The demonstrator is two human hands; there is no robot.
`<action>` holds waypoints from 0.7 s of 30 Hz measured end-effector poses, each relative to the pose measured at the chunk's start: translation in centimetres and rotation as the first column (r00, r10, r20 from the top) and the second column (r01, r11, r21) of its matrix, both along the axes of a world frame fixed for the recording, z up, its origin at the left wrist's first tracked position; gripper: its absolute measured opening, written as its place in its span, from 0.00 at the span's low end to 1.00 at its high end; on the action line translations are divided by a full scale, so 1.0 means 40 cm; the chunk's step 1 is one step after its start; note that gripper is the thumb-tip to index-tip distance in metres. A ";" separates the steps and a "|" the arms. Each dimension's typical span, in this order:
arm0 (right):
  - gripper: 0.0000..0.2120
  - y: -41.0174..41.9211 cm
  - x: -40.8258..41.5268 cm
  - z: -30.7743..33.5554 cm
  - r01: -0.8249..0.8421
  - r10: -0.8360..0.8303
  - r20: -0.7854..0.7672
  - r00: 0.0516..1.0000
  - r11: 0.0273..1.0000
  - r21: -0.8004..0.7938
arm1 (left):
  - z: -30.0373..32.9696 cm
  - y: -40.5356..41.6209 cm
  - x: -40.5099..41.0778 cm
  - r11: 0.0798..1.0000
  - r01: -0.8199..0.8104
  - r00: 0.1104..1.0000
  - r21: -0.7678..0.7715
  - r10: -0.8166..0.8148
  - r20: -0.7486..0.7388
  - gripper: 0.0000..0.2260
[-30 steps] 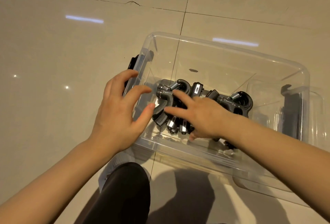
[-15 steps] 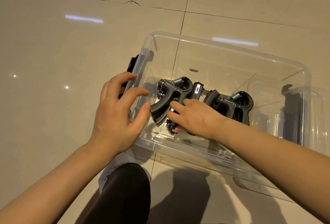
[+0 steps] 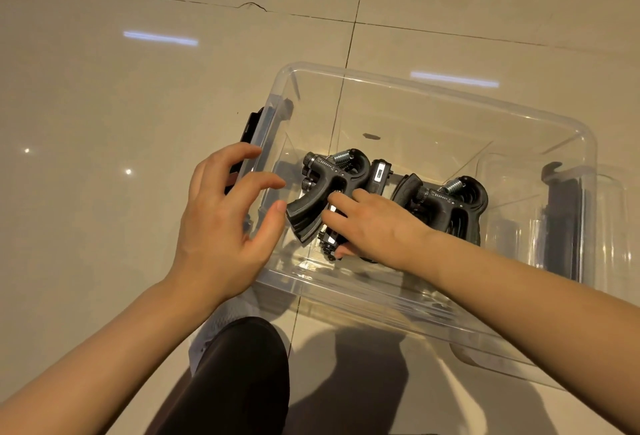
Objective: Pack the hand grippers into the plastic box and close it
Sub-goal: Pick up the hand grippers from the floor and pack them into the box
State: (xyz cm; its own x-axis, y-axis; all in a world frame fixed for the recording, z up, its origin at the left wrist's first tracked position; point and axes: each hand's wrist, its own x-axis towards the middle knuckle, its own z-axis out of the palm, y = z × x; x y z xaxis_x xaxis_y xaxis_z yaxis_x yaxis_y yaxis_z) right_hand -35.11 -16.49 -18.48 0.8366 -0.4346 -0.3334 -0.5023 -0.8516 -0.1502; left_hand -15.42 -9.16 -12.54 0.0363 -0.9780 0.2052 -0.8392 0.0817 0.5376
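A clear plastic box stands open on the tiled floor. Several black hand grippers lie on its bottom: one stack at the left and another at the right. My right hand reaches inside the box, fingers curled round the lower part of the left stack. My left hand hovers at the box's left wall with fingers spread and loosely bent, holding nothing. What lies under my right hand is hidden.
Black latches sit on the box's left side and right side. A clear lid appears to lie under or beside the box at the right. My dark-clad knee is just below the box. Glossy beige floor tiles surround everything.
My right hand went from straight fingers resting on the left stack to curled fingers gripping it, and the top gripper's handle has swung out to the left. My left hand barely moved.
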 end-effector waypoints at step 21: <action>0.23 -0.097 -0.188 0.072 0.354 -0.422 -0.378 0.824 0.904 -0.238 | 0.033 0.003 -0.058 0.977 0.215 0.939 0.010 -0.209 0.273 0.15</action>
